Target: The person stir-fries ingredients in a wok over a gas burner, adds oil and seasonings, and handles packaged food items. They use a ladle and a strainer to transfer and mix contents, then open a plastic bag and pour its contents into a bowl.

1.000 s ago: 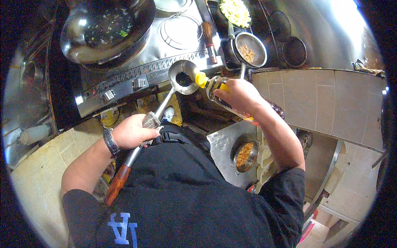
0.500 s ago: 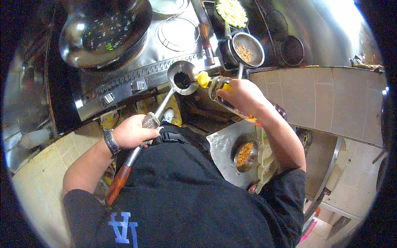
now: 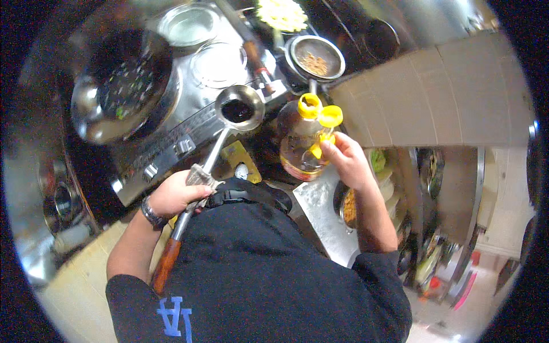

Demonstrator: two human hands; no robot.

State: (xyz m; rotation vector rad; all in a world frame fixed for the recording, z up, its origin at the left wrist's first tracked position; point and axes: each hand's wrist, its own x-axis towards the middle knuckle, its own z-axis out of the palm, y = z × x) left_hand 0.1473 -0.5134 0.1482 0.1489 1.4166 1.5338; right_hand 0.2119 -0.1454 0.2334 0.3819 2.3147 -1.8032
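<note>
"Looking down through the head view, we have the left hand (image 3: 177, 192), grip clamped on a ladle (image 3: 213, 154) where a cloth (image 3: 197, 174) wraps the shaft; what's in the bowl?"

"Dark liquid (image 3: 235, 111), pooled right there; the bowl sits by the stove's (image 3: 166, 155) front edge, and the brown wooden end slopes back against the black shirt (image 3: 246, 246); how about the right?"

"Right hand (image 3: 346, 158), grip pinched together on a yellow piece of the big clear bottle (image 3: 294, 132); that bottle is right of the ladle's bowl, well apart from it; yellow cap (image 3: 331, 116) flipped open, mouth facing up at us!"

"And around them?"

"Big wok (image 3: 86, 111) at the left, pale and green bits inside; a brush (image 3: 255, 60) beyond the ladle; then a strainer (image 3: 337, 67) holding brown bits, and pale green pieces (image 3: 283, 14) farther off!"
</note>
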